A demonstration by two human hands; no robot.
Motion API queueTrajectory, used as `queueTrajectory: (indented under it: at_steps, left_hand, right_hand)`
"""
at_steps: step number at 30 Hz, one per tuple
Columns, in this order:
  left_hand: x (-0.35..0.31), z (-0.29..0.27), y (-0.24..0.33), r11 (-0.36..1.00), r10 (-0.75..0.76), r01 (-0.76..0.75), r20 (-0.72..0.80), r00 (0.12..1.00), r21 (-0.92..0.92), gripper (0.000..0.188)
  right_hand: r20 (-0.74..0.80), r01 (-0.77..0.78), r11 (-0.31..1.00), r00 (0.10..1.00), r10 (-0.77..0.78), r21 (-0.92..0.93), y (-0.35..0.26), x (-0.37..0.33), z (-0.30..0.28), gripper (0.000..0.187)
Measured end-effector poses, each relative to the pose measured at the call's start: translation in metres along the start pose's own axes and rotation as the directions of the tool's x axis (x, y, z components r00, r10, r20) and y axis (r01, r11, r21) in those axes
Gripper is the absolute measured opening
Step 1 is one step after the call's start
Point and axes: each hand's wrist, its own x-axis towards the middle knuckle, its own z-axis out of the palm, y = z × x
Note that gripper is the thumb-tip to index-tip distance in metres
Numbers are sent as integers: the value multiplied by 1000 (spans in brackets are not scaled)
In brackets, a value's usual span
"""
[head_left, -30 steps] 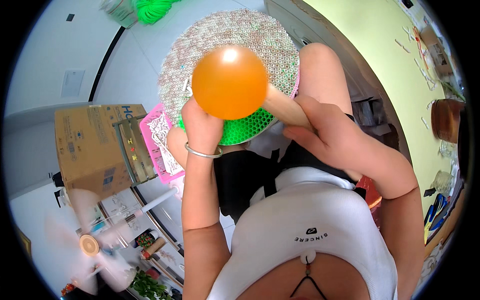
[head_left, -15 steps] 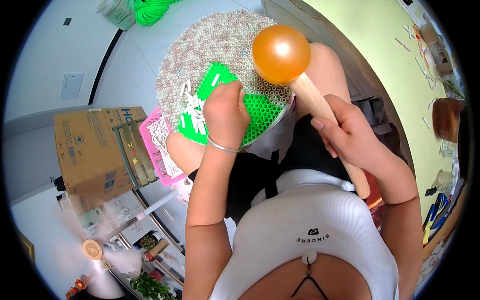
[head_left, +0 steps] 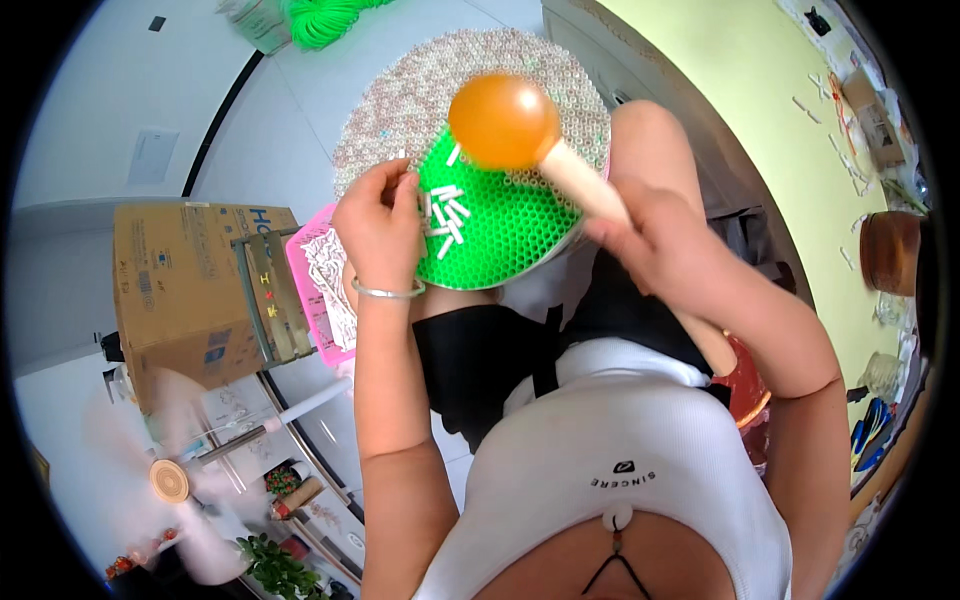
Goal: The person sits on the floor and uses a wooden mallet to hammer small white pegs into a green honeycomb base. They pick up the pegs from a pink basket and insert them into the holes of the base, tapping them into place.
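My right hand [head_left: 655, 240] grips the pale wooden handle of a mallet [head_left: 505, 122]. Its round orange head hangs over the large honeycomb disc [head_left: 500, 245] across my lap. Most of the disc's far part is packed with small pale ring-ended tubes [head_left: 400, 105]; its near part shows bare green cells. Loose short white sticks [head_left: 447, 215] lie on the green part. My left hand [head_left: 382, 225] is at the disc's left edge, thumb and fingers pinched together, with a small white tip showing just past the fingertips.
A pink basket [head_left: 303, 255] of white sticks stands left of my leg, next to a cardboard box [head_left: 180, 290]. A fan [head_left: 170, 482] turns at lower left. Green cord [head_left: 325, 22] lies at the far left. A pale yellow-green table [head_left: 740, 90] curves along the right.
My left hand has moved left, off the green cells to the disc's edge. The mallet has swung left and a little nearer. Fewer white sticks show on the green part, and the disc appears shifted right.
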Motion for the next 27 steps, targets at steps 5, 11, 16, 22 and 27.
queueTrajectory:
  at_steps: [5,11,16,22,27]
  left_hand:
    - [2,18,-5,923,287,-291,54,956,254,15]
    - [-11,43,24,949,299,-313,234,925,28,9]
    - [-13,51,27,960,258,-274,206,944,51,3]
    - [-12,48,24,958,267,-284,228,936,46,6]
    - [3,16,12,996,21,-26,58,998,89,9]
  right_hand:
    - [22,-19,952,1000,13,304,-14,-12,-12,25]
    - [59,-96,940,995,81,326,-3,-23,-13,26]
    - [87,-131,930,990,108,343,-1,-20,-11,26]
    - [152,-206,940,974,170,273,-4,-16,-6,27]
    - [22,145,989,989,-146,40,-2,-15,1,29]
